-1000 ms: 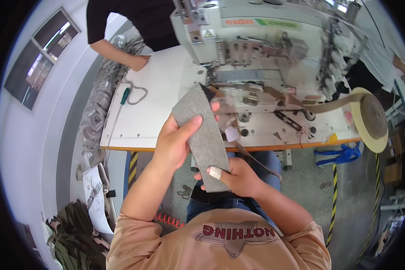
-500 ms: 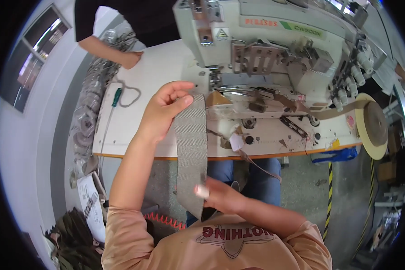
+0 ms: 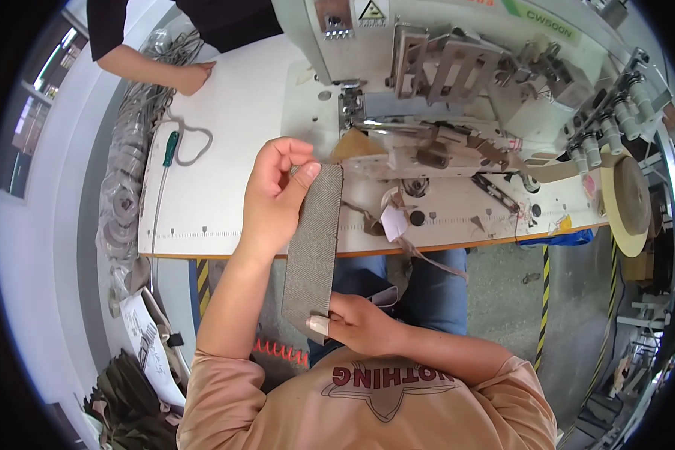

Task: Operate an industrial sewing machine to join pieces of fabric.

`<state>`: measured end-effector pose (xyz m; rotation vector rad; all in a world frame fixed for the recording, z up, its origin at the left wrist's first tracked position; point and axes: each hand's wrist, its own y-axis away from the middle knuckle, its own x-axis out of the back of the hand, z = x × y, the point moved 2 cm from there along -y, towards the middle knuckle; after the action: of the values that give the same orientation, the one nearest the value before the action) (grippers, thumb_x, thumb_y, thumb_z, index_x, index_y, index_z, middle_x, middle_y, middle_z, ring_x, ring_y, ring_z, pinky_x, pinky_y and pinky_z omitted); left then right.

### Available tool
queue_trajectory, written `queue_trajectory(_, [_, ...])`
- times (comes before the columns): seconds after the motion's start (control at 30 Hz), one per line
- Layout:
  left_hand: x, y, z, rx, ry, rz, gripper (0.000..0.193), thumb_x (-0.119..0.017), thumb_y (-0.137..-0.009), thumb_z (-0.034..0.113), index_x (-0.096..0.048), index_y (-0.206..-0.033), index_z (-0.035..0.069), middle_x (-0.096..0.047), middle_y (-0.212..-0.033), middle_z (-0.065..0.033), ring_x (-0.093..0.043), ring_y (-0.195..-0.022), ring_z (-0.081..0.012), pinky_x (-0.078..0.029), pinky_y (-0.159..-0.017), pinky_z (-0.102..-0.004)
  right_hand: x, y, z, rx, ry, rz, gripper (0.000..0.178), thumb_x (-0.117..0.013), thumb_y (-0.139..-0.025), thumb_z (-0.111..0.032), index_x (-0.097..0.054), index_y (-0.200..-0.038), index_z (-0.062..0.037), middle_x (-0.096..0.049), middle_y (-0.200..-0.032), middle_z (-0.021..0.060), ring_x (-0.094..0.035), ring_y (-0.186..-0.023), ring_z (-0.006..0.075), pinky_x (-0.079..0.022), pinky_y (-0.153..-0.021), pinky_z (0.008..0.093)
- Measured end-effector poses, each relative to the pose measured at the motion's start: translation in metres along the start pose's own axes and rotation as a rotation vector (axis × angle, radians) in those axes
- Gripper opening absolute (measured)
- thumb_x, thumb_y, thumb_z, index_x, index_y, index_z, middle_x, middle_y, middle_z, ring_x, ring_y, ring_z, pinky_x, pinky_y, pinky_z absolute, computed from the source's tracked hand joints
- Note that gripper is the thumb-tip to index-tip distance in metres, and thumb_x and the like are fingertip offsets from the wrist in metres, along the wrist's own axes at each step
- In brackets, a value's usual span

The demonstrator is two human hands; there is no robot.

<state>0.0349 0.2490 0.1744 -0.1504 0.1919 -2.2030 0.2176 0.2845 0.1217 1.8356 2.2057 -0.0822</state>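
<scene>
Grey herringbone fabric strip stretches lengthwise between both hands, from the white sewing table down over its orange front edge toward the person's lap. Left hand pinches the strip's upper end between thumb and curled fingers, just beside the industrial sewing machine. Right hand pinches the lower end, its thumb pressed flat on the cloth. A green-handled screwdriver lies well apart, near another person's hand.
</scene>
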Motion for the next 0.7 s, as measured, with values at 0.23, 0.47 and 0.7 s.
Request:
queue_trajectory(0.23, [0.004,0.014,0.006,-0.1,-0.142,0.11,0.023,-0.059,-0.09,0.001,-0.05,-0.111,0.003,-0.058,-0.094,-0.002,-0.052,-0.086,-0.0071,-0.042,-0.076,-0.0203,0.0,0.002,-0.016,-0.175,-0.215,0.064,0.03,-0.053,-0.095,-0.025,-0.052,-0.11,0.0008,-0.056,-0.08,0.0092,-0.057,-0.072,0.0172,-0.046,-0.065,0.034])
queue_trajectory(0.47, [-0.008,0.044,-0.003,-0.124,-0.223,0.178,0.022,-0.059,-0.091,0.003,-0.049,-0.111,0.003,-0.059,-0.094,-0.0028,-0.054,-0.086,-0.0082,-0.042,-0.078,-0.0211,-0.015,0.026,0.002,0.079,0.132,0.006,0.022,-0.051,-0.094,-0.017,-0.049,-0.103,0.0028,-0.057,-0.078,0.0167,-0.057,-0.068,0.0253,-0.046,-0.065,0.038])
queue_trajectory(0.7, [-0.021,0.068,-0.006,-0.098,-0.339,0.205,0.021,-0.059,-0.093,0.007,-0.049,-0.111,0.003,-0.059,-0.093,-0.0025,-0.054,-0.086,-0.0084,-0.043,-0.079,-0.0213,-0.023,0.063,0.007,0.128,0.053,-0.043,0.029,-0.052,-0.094,-0.024,-0.048,-0.09,0.0051,-0.056,-0.076,0.0233,-0.057,-0.069,0.0375,-0.044,-0.064,0.0424])
